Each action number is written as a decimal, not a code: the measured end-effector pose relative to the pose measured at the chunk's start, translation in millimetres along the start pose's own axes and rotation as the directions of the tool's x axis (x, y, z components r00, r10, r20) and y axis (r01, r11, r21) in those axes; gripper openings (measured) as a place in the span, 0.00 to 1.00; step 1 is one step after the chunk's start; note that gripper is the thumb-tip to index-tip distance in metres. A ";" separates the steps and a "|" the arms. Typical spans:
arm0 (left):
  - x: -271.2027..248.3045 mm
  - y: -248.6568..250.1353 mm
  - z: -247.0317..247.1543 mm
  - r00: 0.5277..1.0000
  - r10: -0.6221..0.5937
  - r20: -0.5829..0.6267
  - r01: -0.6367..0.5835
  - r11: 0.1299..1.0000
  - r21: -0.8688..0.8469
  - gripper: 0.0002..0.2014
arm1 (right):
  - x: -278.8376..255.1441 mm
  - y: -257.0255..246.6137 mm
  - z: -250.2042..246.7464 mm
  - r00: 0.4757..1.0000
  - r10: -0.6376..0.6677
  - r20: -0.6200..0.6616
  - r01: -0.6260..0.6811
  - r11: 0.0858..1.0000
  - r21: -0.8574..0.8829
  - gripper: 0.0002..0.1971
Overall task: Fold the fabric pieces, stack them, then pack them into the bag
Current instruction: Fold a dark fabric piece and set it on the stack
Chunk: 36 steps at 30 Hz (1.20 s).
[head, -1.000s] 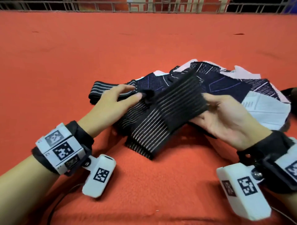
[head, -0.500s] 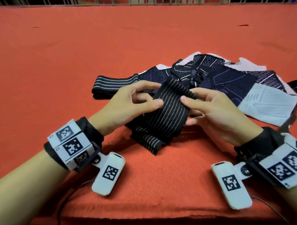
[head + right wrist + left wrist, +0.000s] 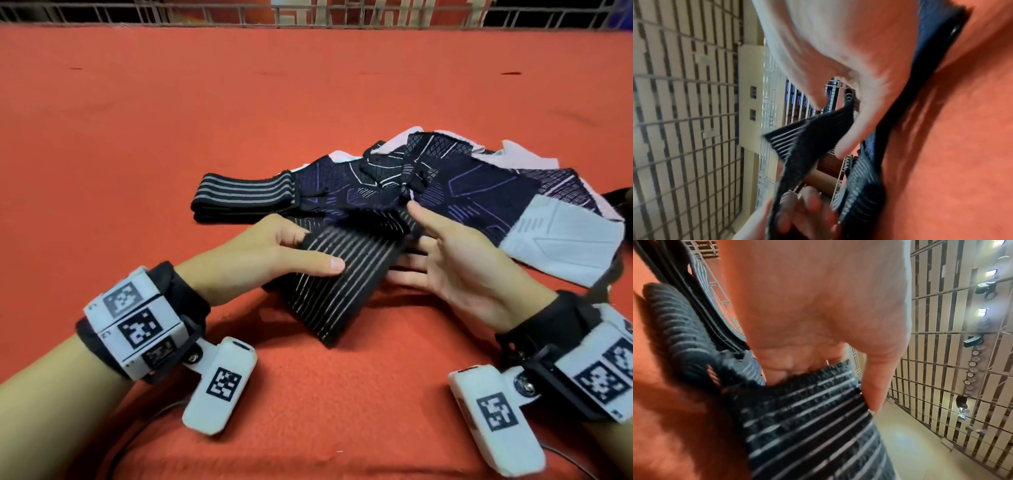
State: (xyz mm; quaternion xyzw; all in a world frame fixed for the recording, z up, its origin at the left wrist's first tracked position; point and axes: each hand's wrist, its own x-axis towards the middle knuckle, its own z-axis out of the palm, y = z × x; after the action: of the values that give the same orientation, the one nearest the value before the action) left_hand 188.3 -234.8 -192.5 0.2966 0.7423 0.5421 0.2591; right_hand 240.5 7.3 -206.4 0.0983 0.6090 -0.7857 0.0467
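We find the black elastic fabric band with thin grey stripes [image 3: 342, 274] held above the red felt tabletop [image 3: 171, 137], near its front edge. The left hand [image 3: 274, 253] pinches it, thumb on top, fingers beneath. The right hand [image 3: 455, 260] lies palm-up, fingers reaching under the band's far end; whether they clasp it we cannot tell through the blur. Behind lies a dark patterned fabric heap [image 3: 462, 192], beside a folded striped band [image 3: 243, 195].
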 end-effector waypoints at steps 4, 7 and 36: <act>5.0 -8.6 5.2 0.984 -0.116 0.133 0.136 0.978 -0.155 0.14 | -5.8 5.3 2.7 0.993 -0.114 0.038 0.118 0.985 -0.130 0.17; 4.3 -8.7 9.5 0.945 -0.184 0.271 0.262 0.922 -0.285 0.15 | -0.3 5.9 -0.9 0.983 -0.157 -0.098 0.142 0.979 -0.147 0.25; 26.0 -15.9 25.4 0.973 -0.197 -0.118 0.167 0.960 -0.223 0.10 | -8.9 -1.4 -2.5 0.835 -0.537 0.119 0.547 0.783 -0.295 0.14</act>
State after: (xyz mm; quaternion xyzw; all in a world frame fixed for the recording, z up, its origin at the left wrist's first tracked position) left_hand 185.8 -203.2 -216.4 0.1592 0.7210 0.6109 0.2856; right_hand 249.2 9.7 -203.8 -0.1008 0.7289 -0.6587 -0.1569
